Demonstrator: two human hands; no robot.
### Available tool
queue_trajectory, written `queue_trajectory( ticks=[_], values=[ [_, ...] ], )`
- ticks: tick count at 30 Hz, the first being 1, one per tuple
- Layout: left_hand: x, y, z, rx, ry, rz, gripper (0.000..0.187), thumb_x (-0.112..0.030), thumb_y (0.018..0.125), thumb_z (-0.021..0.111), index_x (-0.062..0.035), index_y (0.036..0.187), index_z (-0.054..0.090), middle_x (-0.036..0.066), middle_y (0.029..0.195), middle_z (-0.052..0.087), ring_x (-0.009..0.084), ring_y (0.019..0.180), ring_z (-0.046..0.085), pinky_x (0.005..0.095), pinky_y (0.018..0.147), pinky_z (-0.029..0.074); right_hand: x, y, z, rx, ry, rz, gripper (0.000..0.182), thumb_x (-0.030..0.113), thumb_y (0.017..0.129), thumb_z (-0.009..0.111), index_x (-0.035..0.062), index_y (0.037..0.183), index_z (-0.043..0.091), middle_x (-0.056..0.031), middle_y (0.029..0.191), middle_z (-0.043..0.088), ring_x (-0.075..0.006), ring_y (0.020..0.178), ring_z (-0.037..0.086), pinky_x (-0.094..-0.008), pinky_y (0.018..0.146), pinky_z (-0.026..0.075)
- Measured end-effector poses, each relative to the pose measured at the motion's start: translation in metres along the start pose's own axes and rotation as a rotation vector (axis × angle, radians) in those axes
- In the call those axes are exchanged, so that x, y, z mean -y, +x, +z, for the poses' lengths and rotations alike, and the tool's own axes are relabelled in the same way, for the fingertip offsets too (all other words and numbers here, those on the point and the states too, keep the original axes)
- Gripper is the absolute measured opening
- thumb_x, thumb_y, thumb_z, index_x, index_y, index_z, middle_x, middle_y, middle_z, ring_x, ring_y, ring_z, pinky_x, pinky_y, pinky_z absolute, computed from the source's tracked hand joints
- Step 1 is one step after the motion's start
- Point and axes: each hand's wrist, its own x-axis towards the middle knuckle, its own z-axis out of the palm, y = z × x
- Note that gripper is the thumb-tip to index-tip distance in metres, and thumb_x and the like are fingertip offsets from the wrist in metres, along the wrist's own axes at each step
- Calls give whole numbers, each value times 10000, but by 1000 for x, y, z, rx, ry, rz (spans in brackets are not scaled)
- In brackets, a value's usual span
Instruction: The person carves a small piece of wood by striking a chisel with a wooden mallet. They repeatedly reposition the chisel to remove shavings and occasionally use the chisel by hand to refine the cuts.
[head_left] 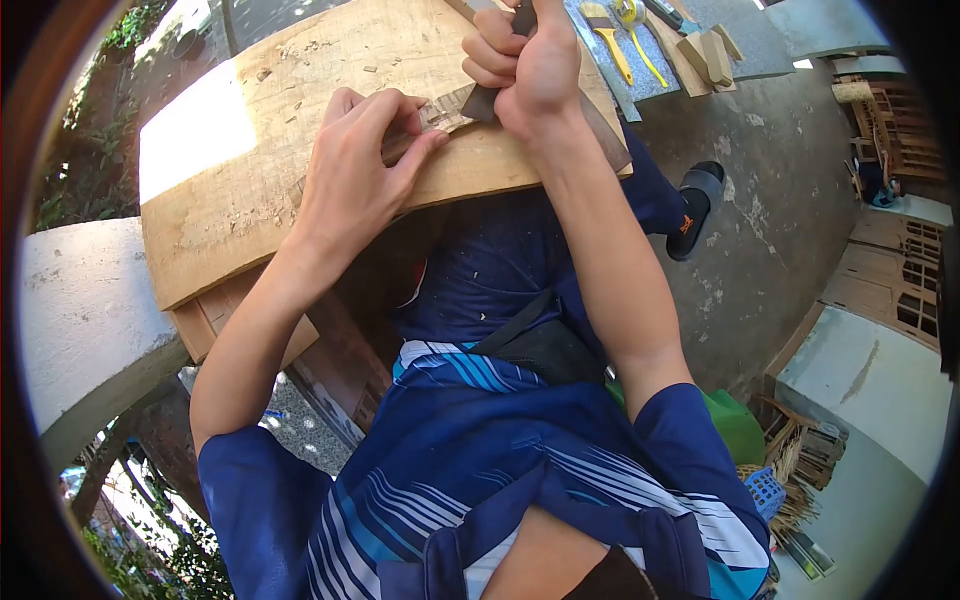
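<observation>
My left hand [355,165] is closed on a narrow strip of wood [446,110], pinning it near the front edge of a thick wooden board [270,215]. In my right hand [540,75] is a dark flat-bladed tool [481,103], its fingers wrapped round the upper part. The blade's lower end meets the strip just right of my left fingertips. My grip hides most of the tool, so I cannot tell its exact kind. Small wood chips [264,74] lie scattered over the board.
Beyond the board's right end lie a paintbrush [608,45], a yellow tape measure [630,12] and small wood blocks [708,55]. A white ledge [95,310] adjoins the board at left. My sandalled foot [697,210] rests on the concrete floor.
</observation>
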Motion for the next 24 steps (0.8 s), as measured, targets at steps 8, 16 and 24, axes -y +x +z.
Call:
queue_trajectory(
  ticks=[8,16,24],
  values=[
    [-2,2,-6,81,42,-63,210,-165,889,783,-66,1063,721,93,894,706,297,889,578,396,844,498,19,-1,3,100,164,-36,286,380,1076,460,186,866,473,82,531,228,-67,401,178,-268,386,150],
    [-15,5,-9,186,243,191,372,-107,905,702,-212,1261,729,76,1261,602,274,961,575,404,873,513,50,-55,-6,19,-9,-84,369,318,1039,520,156,751,358,72,535,233,-46,421,191,-270,410,124],
    [-15,26,-17,231,237,412,150,-128,861,736,-98,1003,698,69,1160,654,294,1042,608,433,908,492,79,-117,-38,-78,94,-108,241,310,1070,462,157,887,428,72,559,225,-47,440,196,-257,420,146]
  ],
)
